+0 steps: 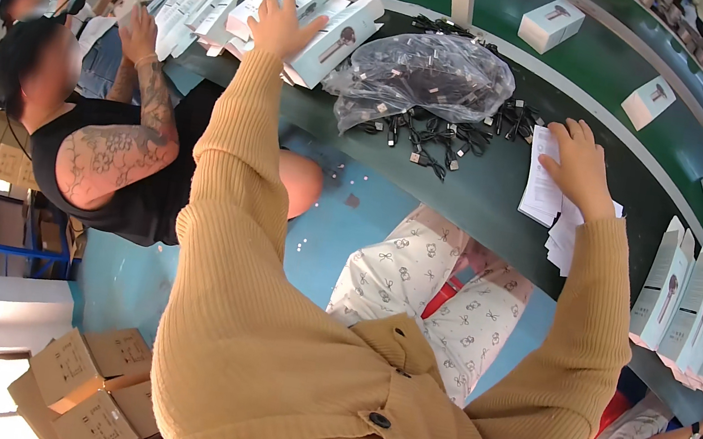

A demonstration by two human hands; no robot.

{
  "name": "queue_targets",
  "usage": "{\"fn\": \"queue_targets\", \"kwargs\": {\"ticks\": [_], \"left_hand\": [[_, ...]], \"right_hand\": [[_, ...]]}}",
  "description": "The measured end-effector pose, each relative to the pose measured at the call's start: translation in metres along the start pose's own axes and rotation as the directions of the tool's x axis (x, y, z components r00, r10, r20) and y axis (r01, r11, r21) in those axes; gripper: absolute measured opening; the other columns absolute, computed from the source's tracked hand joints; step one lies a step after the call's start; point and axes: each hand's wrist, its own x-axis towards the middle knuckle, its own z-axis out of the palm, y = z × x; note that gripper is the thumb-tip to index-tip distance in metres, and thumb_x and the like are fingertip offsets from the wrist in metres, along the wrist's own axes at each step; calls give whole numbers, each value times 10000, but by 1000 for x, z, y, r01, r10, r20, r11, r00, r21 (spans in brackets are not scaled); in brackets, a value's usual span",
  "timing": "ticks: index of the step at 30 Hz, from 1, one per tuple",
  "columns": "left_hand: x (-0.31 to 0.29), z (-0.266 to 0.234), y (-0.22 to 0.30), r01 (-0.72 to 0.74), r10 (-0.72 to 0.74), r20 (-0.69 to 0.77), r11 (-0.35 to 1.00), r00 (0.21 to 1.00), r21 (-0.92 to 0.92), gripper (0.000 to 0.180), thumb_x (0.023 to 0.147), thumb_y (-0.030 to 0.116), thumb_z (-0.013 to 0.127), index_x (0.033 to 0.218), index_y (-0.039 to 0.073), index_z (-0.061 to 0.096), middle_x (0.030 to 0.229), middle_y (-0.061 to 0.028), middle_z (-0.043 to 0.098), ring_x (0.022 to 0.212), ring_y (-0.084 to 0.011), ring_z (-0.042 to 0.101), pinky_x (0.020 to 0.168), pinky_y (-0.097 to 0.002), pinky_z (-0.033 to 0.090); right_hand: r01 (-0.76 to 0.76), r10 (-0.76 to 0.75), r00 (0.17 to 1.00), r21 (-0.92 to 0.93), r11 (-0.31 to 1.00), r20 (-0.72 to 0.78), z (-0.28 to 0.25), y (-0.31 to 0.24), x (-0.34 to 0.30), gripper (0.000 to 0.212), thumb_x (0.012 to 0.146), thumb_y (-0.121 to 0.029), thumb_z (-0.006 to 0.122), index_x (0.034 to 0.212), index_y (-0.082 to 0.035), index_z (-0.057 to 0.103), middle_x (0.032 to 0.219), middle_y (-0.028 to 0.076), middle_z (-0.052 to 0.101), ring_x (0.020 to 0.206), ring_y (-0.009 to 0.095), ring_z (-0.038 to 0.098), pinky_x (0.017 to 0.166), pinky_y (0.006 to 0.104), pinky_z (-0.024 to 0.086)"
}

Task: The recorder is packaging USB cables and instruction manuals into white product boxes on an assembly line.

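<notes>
White rectangular cardboard boxes (338,43) lie under the left hand (280,29), fingers splayed, while the right hand (579,165) tops flat white paper leaflets (539,191), seemingly steadying them, its fingers' grip unclear.

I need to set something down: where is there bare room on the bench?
Bare bench shows between the right hand and the standing boxes, with another patch between the loose cables and the paper sheets. It is crowded farther left: piled boxes under the left hand, then the plastic bag.
</notes>
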Motion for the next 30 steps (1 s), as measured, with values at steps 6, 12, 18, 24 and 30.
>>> {"fn": "queue_targets", "kwargs": {"ticks": [6, 12, 18, 24, 30], "left_hand": [[-10, -10, 28, -97, 166, 258, 961, 952, -260, 747, 791, 579, 601, 1231, -21, 538, 1086, -244, 614, 1057, -376, 574, 903, -413, 453], [-33, -13, 11, -236, 215, -106, 929, 971, -284, 737, 734, 442, 719, 1207, -80, 502, 1046, -313, 560, 1012, -441, 522, 898, -458, 434], [-125, -114, 51, 30, 62, 50, 292, 997, -956, 684, 756, 81, 751, 1283, -39, 331, 1093, -156, 553, 994, -199, 566, 837, -314, 484], [-235, -114, 95, 426, 354, 346, -180, 869, -886, 888, 654, 25, 819, 1318, 72, 231, 1114, -159, 581, 998, -203, 595, 795, -335, 525], [-271, -105, 127, 494, 559, 396, -28, 729, -869, 934, 617, 114, 855, 1323, 93, 244, 1154, -128, 573, 1090, -199, 531, 928, -351, 416]], "right_hand": [[29, -64, 946, -113, 993, -317, 17, -2, -11, 510, 733, -295, 723, 1186, -106, 584, 1200, 105, 590, 1131, 263, 526, 837, 392, 443], [52, -120, 887, -163, 985, -445, 25, -8, -15, 400, 765, -253, 684, 1120, -84, 609, 1134, 91, 623, 1061, 236, 563, 795, 365, 456], [13, -42, 881, -65, 998, -471, 2, -2, -24, 152, 851, -149, 579, 990, -97, 609, 933, 131, 661, 872, 285, 624, 684, 380, 481], [195, 325, 850, 821, 537, -415, -104, -14, -85, 165, 883, -60, 618, 1028, -3, 674, 824, 35, 667, 647, 92, 615, 568, 203, 438], [242, 161, 902, 777, 581, -401, -156, -68, -127, 156, 825, 14, 623, 964, -8, 690, 775, 50, 654, 589, 82, 565, 518, 195, 406]]}}
